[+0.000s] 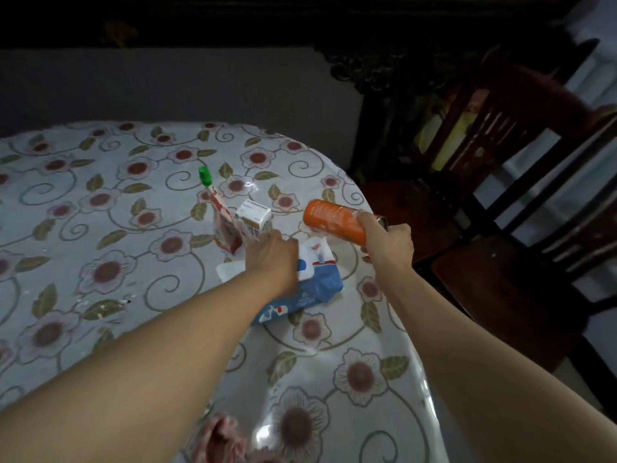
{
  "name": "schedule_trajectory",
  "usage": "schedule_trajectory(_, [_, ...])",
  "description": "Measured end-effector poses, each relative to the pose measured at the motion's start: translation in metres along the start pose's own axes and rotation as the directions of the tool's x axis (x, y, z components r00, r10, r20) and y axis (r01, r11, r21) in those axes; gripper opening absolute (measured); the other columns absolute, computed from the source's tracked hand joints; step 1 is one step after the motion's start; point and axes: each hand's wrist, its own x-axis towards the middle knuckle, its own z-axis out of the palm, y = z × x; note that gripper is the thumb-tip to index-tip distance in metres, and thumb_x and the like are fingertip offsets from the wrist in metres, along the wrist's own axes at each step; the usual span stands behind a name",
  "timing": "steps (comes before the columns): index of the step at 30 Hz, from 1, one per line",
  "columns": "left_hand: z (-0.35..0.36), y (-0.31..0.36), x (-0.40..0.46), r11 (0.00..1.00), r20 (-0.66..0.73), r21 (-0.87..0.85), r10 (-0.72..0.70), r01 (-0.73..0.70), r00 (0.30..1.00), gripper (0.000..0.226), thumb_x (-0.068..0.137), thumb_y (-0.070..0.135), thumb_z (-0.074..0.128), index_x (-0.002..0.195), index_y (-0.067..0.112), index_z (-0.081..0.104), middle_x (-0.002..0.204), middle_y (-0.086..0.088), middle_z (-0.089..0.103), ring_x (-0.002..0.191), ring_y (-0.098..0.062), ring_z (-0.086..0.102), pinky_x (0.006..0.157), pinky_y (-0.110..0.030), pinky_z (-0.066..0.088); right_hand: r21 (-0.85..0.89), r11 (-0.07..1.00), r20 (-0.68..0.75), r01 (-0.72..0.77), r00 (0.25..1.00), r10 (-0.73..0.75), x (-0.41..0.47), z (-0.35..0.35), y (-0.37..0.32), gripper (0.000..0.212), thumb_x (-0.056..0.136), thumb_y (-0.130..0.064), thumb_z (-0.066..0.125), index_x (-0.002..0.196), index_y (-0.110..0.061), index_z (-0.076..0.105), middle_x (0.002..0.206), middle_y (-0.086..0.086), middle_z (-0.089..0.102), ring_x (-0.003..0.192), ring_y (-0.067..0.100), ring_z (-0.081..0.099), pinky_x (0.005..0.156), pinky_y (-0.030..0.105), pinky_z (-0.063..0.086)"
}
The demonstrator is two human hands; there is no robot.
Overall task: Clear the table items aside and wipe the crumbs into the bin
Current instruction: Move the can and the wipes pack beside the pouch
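My right hand (pixel 387 240) grips an orange cylindrical can (pixel 334 219), held tilted above the table's right side. My left hand (pixel 272 253) reaches over a blue and white wipes pack (pixel 320 279) and touches a small white carton (pixel 253 220); whether its fingers hold the carton is hidden. A red and white pouch with a green cap (pixel 218 208) stands just left of the carton. All lie on a table with a floral plastic cloth (pixel 100 228). A few pale crumbs (pixel 100 309) dot the cloth at left.
A pink crumpled cloth (pixel 223 436) lies at the table's near edge. Dark wooden chairs (pixel 500 195) stand close to the table's right side. A grey wall runs behind the table.
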Motion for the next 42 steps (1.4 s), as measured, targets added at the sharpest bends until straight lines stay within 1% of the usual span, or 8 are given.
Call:
schedule_trajectory(6, [0.01, -0.003, 0.012, 0.999, -0.019, -0.018, -0.042, 0.042, 0.999, 0.046, 0.084, 0.027, 0.061, 0.125, 0.013, 0.049, 0.128, -0.015, 0.047, 0.119, -0.032, 0.049, 0.09, -0.036, 0.04, 0.103, 0.992, 0.129, -0.066, 0.99, 0.053, 0.025, 0.02, 0.005, 0.071, 0.058, -0.044, 0.075, 0.112, -0.003, 0.055, 0.097, 0.01, 0.065, 0.082, 0.023, 0.066, 0.077, 0.038, 0.058])
schedule_trajectory(12, [0.012, -0.007, 0.012, 0.999, -0.057, -0.033, -0.028, 0.027, 0.998, 0.044, 0.081, 0.021, 0.063, 0.122, 0.011, 0.051, 0.125, -0.015, 0.048, 0.116, -0.033, 0.05, 0.076, -0.033, 0.033, 0.27, 0.936, 0.371, -0.226, 0.921, 0.115, 0.026, 0.038, -0.004, 0.035, 0.075, -0.005, 0.068, 0.108, 0.001, 0.057, 0.098, 0.016, 0.064, 0.083, 0.025, 0.063, 0.069, 0.035, 0.055])
schedule_trajectory(17, [0.005, -0.007, 0.018, 0.978, 0.09, -0.209, -0.009, 0.028, 0.996, 0.073, 0.076, 0.028, 0.069, 0.138, 0.01, 0.034, 0.136, -0.017, 0.04, 0.13, -0.032, 0.037, 0.098, -0.041, 0.039, 0.481, 0.815, 0.485, -0.323, 0.872, 0.059, 0.028, 0.039, -0.001, 0.037, 0.082, -0.001, 0.063, 0.117, -0.001, 0.049, 0.107, 0.014, 0.06, 0.09, 0.022, 0.062, 0.065, 0.024, 0.05])
schedule_trajectory(23, [-0.041, -0.001, 0.043, 0.227, 0.144, -0.955, -0.208, 0.191, 0.968, 0.089, 0.078, 0.037, 0.069, 0.148, 0.018, 0.018, 0.147, -0.009, 0.04, 0.13, -0.027, 0.044, 0.1, -0.036, 0.038, 0.36, 0.924, 0.541, -0.125, 0.835, -0.098, 0.037, 0.035, 0.005, 0.055, 0.077, 0.005, 0.064, 0.129, -0.009, 0.049, 0.125, 0.017, 0.059, 0.108, 0.026, 0.062, 0.071, 0.019, 0.046])
schedule_trajectory(27, [-0.065, -0.002, 0.057, 0.126, 0.012, -0.991, -0.306, 0.053, 0.952, 0.086, 0.079, 0.038, 0.072, 0.147, 0.02, 0.022, 0.146, -0.006, 0.04, 0.127, -0.024, 0.047, 0.1, -0.032, 0.039, 0.289, 0.957, 0.558, -0.022, 0.817, -0.15, 0.038, 0.034, 0.004, 0.065, 0.072, 0.013, 0.065, 0.129, -0.014, 0.048, 0.126, 0.017, 0.056, 0.116, 0.034, 0.056, 0.089, 0.032, 0.047])
schedule_trajectory(33, [-0.076, -0.003, 0.067, 0.337, -0.167, -0.941, -0.366, -0.037, 0.916, 0.05, 0.077, 0.032, 0.073, 0.122, 0.02, 0.054, 0.116, 0.002, 0.06, 0.096, -0.015, 0.057, 0.083, -0.031, 0.05, 0.195, 0.974, 0.528, 0.118, 0.824, -0.206, 0.034, 0.034, 0.0, 0.074, 0.076, 0.004, 0.067, 0.139, -0.022, 0.039, 0.139, 0.006, 0.046, 0.126, 0.026, 0.047, 0.092, 0.029, 0.043])
schedule_trajectory(38, [-0.072, -0.006, 0.08, 0.756, -0.352, -0.655, -0.317, 0.01, 0.881, 0.055, 0.078, 0.032, 0.073, 0.125, 0.018, 0.048, 0.123, -0.001, 0.059, 0.111, -0.023, 0.056, 0.08, -0.033, 0.044, 0.082, 0.983, 0.453, 0.167, 0.872, -0.186, 0.034, 0.032, 0.001, 0.071, 0.087, -0.01, 0.062, 0.146, -0.026, 0.027, 0.151, 0.005, 0.031, 0.136, 0.024, 0.034, 0.101, 0.034, 0.034])
schedule_trajectory(42, [-0.057, -0.008, 0.094, 0.922, -0.353, -0.383, -0.205, 0.059, 0.913, 0.055, 0.081, 0.033, 0.07, 0.126, 0.011, 0.047, 0.128, -0.01, 0.056, 0.115, -0.03, 0.055, 0.086, -0.04, 0.045, -0.037, 0.965, 0.446, 0.258, 0.869, -0.215, 0.034, 0.031, 0.014, 0.066, 0.085, -0.013, 0.064, 0.142, -0.025, 0.033, 0.146, 0.003, 0.036, 0.135, 0.022, 0.033, 0.111, 0.039, 0.031])
